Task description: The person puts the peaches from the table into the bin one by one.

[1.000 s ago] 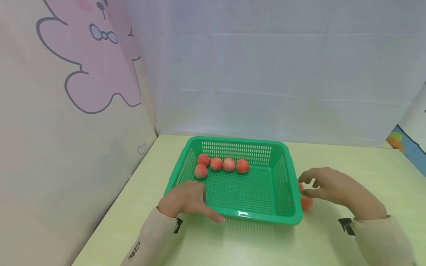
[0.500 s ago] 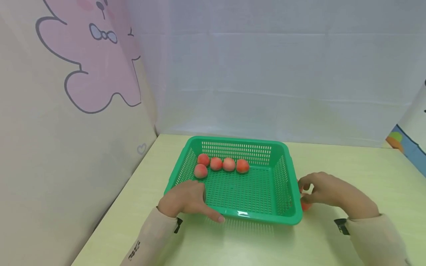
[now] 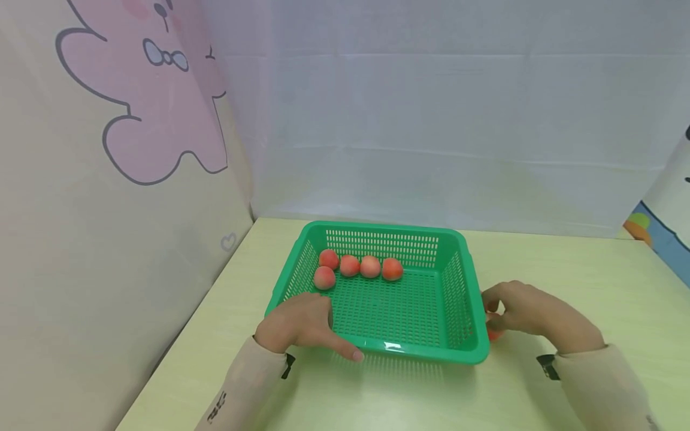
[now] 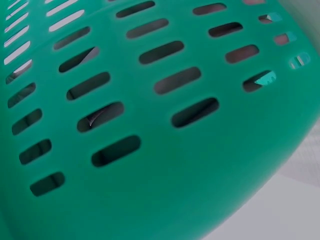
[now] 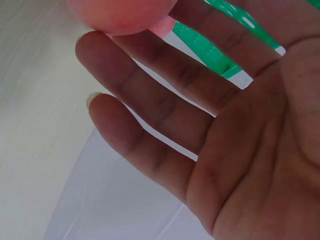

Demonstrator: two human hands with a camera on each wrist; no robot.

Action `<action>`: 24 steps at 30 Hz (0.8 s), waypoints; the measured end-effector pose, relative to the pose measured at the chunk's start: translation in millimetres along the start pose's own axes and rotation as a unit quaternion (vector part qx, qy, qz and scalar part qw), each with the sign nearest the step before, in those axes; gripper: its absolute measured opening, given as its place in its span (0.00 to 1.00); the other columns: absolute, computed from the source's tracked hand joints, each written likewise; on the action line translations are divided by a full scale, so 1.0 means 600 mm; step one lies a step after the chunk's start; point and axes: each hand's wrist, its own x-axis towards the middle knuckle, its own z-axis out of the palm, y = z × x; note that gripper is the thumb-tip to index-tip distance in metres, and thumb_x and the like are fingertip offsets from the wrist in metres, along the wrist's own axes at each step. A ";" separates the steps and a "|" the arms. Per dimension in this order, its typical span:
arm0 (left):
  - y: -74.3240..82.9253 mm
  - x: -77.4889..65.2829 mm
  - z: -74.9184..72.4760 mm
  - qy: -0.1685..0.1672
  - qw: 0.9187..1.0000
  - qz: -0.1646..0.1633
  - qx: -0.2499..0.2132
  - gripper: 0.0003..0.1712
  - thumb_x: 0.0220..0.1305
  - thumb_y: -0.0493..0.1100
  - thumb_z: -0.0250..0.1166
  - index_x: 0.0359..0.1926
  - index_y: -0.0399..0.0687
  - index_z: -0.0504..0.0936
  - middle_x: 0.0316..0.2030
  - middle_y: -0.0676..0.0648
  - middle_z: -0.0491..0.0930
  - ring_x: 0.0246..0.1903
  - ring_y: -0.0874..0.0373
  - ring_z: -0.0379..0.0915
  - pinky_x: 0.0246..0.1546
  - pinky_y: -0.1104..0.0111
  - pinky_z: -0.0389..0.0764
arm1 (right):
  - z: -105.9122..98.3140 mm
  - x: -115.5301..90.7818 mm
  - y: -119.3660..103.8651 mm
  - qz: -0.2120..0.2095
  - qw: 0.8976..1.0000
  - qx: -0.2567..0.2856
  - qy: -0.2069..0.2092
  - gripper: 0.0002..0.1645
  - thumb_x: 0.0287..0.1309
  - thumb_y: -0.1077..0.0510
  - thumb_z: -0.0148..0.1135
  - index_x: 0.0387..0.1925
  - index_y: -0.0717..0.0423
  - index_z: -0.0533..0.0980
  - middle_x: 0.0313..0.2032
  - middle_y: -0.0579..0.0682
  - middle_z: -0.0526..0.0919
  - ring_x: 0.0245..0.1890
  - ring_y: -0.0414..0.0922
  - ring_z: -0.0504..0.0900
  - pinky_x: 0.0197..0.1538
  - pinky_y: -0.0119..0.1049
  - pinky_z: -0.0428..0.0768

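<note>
A green plastic basket stands on the table with several reddish peaches along its back left inside. At its front left corner my left hand grips the rim, thumb stretched along the front edge and the other fingers mostly hidden. The perforated basket wall fills the left wrist view. Just outside the basket's right side, my right hand pinches a peach at its fingertips, while the thumb is out of the right wrist view. A second peach shows behind the fingers. Low by the thumb, a peach is partly covered.
The pale yellow table meets a white sheet hung behind it. On the left rises a wall covering with a pink cartoon bear. A colourful printed panel stands at the right edge.
My right hand has moved slightly left and down toward the basket's side, and its fingers have closed in around a peach. The left hand and the basket have stayed in place.
</note>
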 end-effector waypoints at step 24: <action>-0.002 0.003 0.001 -0.003 1.000 0.002 -0.007 0.42 0.22 0.87 0.62 0.18 0.55 0.70 0.12 0.59 0.55 0.14 0.64 0.53 0.15 0.68 0.57 | 0.017 0.005 -0.014 0.031 0.998 0.040 -0.026 0.15 0.42 0.59 0.75 0.24 0.47 0.74 0.24 0.44 0.74 0.27 0.44 0.70 0.32 0.42 0.70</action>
